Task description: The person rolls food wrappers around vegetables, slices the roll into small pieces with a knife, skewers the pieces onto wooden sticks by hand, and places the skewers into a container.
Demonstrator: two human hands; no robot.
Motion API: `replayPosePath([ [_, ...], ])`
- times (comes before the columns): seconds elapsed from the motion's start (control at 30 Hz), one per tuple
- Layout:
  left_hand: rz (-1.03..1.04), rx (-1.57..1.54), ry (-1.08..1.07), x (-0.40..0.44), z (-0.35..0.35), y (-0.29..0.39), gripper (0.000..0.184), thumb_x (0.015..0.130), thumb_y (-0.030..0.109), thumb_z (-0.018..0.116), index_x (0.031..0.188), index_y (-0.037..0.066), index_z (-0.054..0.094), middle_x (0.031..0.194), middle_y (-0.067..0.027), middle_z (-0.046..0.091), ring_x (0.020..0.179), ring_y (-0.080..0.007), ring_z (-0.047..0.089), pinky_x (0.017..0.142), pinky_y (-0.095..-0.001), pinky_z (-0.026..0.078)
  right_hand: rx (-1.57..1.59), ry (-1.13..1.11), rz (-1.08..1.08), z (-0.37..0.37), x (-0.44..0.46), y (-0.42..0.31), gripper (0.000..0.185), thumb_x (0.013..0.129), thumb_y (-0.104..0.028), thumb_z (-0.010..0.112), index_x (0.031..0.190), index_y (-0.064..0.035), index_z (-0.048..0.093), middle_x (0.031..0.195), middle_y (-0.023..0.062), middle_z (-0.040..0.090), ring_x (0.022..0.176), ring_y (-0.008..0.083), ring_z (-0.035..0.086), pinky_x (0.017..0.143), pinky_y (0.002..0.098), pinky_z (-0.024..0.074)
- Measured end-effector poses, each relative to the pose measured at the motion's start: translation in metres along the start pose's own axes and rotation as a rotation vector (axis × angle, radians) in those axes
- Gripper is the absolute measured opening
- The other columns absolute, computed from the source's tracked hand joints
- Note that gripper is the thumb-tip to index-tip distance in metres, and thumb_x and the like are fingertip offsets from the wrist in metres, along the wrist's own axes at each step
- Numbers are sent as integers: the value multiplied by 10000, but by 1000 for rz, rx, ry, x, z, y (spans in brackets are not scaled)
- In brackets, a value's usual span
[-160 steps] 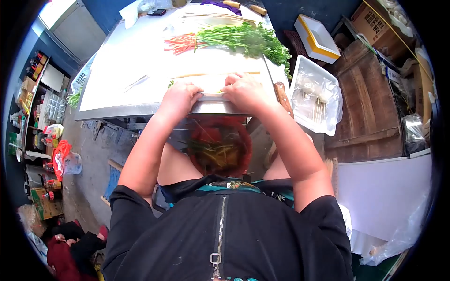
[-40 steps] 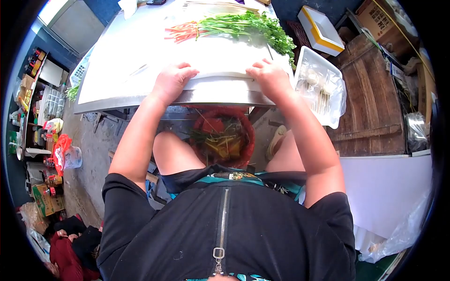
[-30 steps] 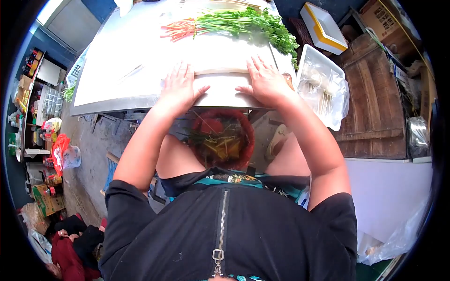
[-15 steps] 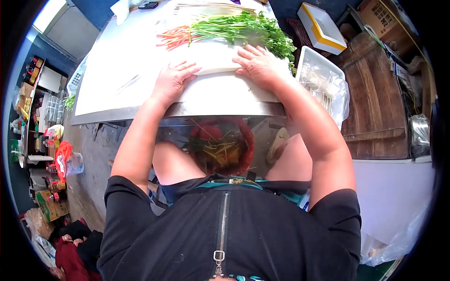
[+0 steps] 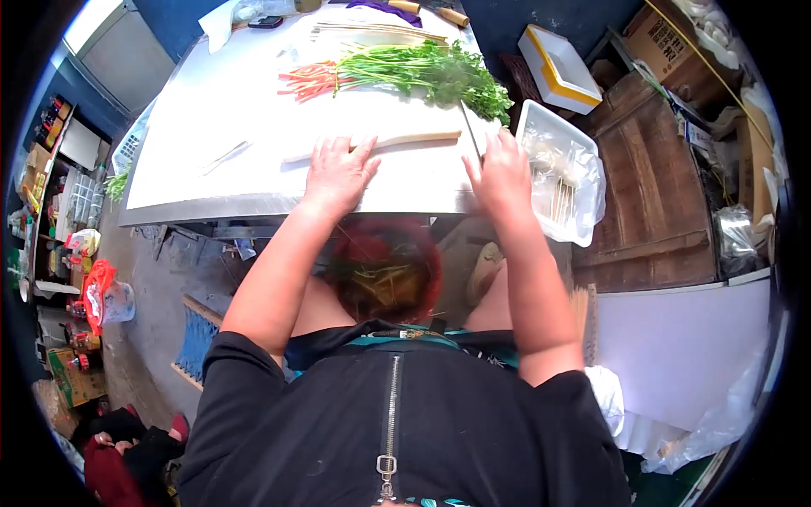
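Observation:
A long pale roll (image 5: 418, 136) lies across the white tabletop (image 5: 203, 182). My left hand (image 5: 340, 173) rests over its left part with the fingers spread. At the table's right side, my right hand (image 5: 500, 173) is at the knife (image 5: 470, 127), whose blade points away from me; the handle is hidden under the hand, so its grip cannot be made out. Beyond the roll lie green leafy herbs (image 5: 422, 69) and red strips (image 5: 308, 81). Thin sticks (image 5: 380, 34) lie behind them.
To the right are a white tray (image 5: 541, 127) with bagged skewers, a foam box (image 5: 557, 72) and a wooden board (image 5: 646, 186). A red basket (image 5: 432, 270) stands below the table edge. Another person (image 5: 114, 460) sits at the lower left.
My right hand has left the roll and moved right to the knife. My left hand is still at the roll's left part. The roll, earlier largely covered by both hands, now shows more fully.

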State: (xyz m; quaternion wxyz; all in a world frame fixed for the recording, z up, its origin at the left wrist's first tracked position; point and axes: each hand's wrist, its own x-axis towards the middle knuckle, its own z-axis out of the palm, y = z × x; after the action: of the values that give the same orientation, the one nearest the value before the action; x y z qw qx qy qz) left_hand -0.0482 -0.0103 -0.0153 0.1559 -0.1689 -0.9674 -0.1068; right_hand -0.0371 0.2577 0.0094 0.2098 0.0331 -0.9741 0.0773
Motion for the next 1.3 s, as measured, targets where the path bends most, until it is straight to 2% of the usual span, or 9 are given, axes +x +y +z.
replayPosePath([
  [0.1,3,-2,52,-2,6,-2,467,965,395,528,1387,197,525,1305,-191,520,1264,-354,450,1141,-497,260,33,-210,169,-27,-21,-12,526,861,-310,683,1301,-71,521,1187,206,550,1081,383,562,910,471,484],
  [0.33,7,15,56,1,5,4,400,956,330,549,1308,144,577,1240,-144,532,1236,-317,468,1138,-513,268,315,-253,111,-46,-41,3,391,868,-183,628,1219,-18,577,1072,245,608,1013,417,588,882,484,481],
  [0.37,-5,13,58,1,7,5,400,956,330,549,1308,144,577,1240,-144,532,1236,-317,468,1138,-513,268,356,-165,49,-41,-54,14,406,901,-178,594,1273,-16,577,1050,189,651,975,328,627,846,423,500],
  [0.4,1,9,82,0,10,6,393,956,320,548,1303,138,579,1255,-141,529,1248,-313,463,1143,-517,262,354,-171,39,-45,-62,15,406,901,-178,594,1273,-16,577,1050,189,651,975,328,627,846,423,500],
  [0.5,-4,10,119,-1,16,10,386,957,301,546,1301,128,579,1281,-140,525,1276,-307,452,1151,-519,251,1200,-353,366,-58,-73,6,498,991,-207,526,1444,-23,431,1043,59,632,870,95,568,782,256,492],
  [0.6,-7,12,146,-1,18,10,383,943,280,558,1294,125,575,1284,-144,525,1290,-304,443,1157,-520,242,1605,-604,375,-63,-66,-22,549,1000,-206,517,1482,-2,350,1021,60,637,847,95,565,764,248,488],
  [0.73,-16,-25,170,-1,21,8,376,932,262,567,1284,132,577,1276,-140,529,1290,-301,443,1163,-512,236,1415,-613,249,-37,-53,-69,600,997,-192,482,1523,-12,256,911,32,612,781,95,558,740,243,479],
  [1.13,-39,-50,143,0,20,7,393,951,225,500,1326,124,562,1298,-154,535,1282,-311,453,1166,-507,232,1237,-674,152,-21,-45,-94,575,1002,-181,465,1540,-101,281,833,22,589,730,100,544,697,255,476],
  [1.3,-39,-50,147,-1,20,8,400,948,217,496,1332,119,553,1298,-152,532,1282,-309,453,1167,-507,230,1231,-695,191,-25,-42,-96,584,983,-171,458,1532,-74,286,854,37,583,739,111,553,712,263,482],
])
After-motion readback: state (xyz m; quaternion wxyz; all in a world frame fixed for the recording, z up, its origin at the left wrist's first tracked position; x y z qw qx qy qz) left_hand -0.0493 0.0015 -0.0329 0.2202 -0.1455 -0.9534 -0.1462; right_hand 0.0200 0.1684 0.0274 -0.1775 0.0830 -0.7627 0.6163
